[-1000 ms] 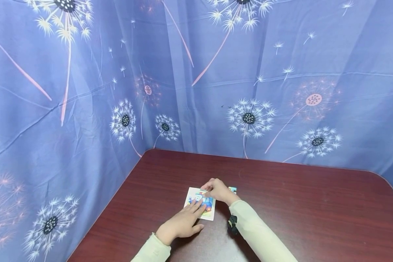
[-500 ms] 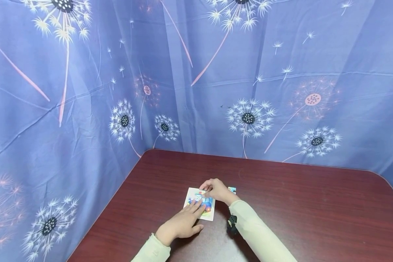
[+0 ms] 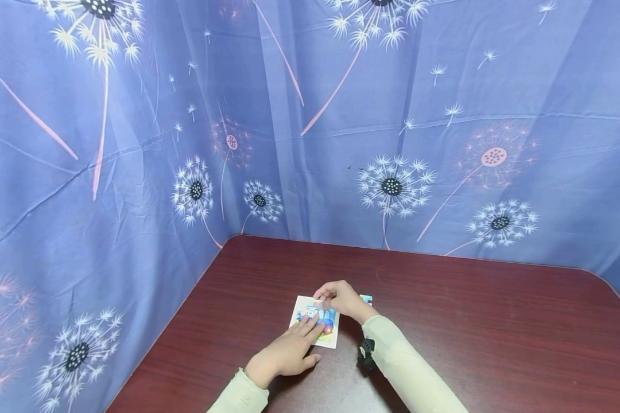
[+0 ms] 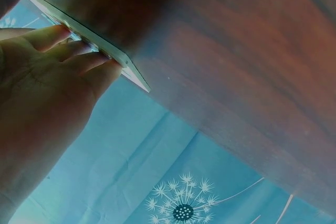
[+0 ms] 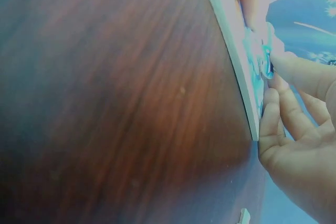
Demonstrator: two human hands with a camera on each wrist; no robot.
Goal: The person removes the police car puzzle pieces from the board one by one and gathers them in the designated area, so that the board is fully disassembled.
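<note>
A flat white puzzle board [image 3: 301, 304] with a blue cartoon vehicle picture lies on the brown table. My left hand [image 3: 285, 351] rests its outstretched fingers on the board's lower left part. From the upper right, my right hand [image 3: 345, 300] reaches over the board's top edge. In the right wrist view its thumb and finger pinch a small bluish puzzle piece [image 5: 269, 51], tilted up from the board's face. Another puzzle piece [image 3: 366, 299] lies on the table just beyond the right wrist, partly hidden by it. The left wrist view shows the fingers flat against the board [image 4: 100, 43].
The dark red-brown table [image 3: 470, 321] spreads to the right and behind the board. Blue dandelion-print curtains [image 3: 315, 172] hang along its left and far edges. A black object [image 3: 365, 353] sits at the right sleeve's cuff.
My right hand has shifted very slightly left, and the pinched puzzle piece has changed its angle a little over the board. My left hand stays in the same place.
</note>
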